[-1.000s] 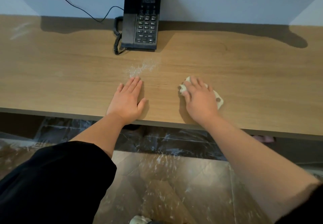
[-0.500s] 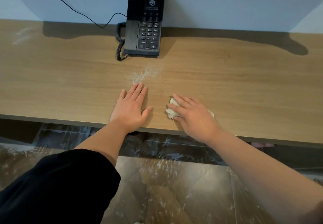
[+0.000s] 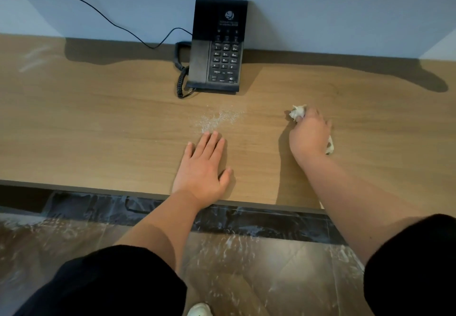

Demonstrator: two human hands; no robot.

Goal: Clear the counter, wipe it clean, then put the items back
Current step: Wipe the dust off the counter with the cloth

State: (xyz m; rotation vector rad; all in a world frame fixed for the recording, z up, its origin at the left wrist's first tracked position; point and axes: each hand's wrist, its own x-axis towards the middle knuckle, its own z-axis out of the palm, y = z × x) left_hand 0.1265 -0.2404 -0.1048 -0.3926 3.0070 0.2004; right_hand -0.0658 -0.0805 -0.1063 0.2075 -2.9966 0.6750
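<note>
A wooden counter [image 3: 98,123] runs along a pale wall. A black desk phone [image 3: 217,46] with a coiled cord stands at the back against the wall. A patch of white powder [image 3: 218,119] lies in front of the phone. My left hand [image 3: 202,167] rests flat on the counter near the front edge, fingertips just short of the powder. My right hand [image 3: 309,134] grips a crumpled white cloth [image 3: 297,112] and presses it on the counter to the right of the powder; cloth shows at the fingertips and by the wrist.
Faint white smears [image 3: 34,56] mark the counter's far left. A black cable [image 3: 103,14] runs up the wall from the phone. Below the counter edge is a dark marble floor [image 3: 246,266], with a white shoe tip [image 3: 199,310] at the bottom.
My right hand has slid the cloth from near the front edge by my left hand to farther back and right. My left hand has stayed flat in place.
</note>
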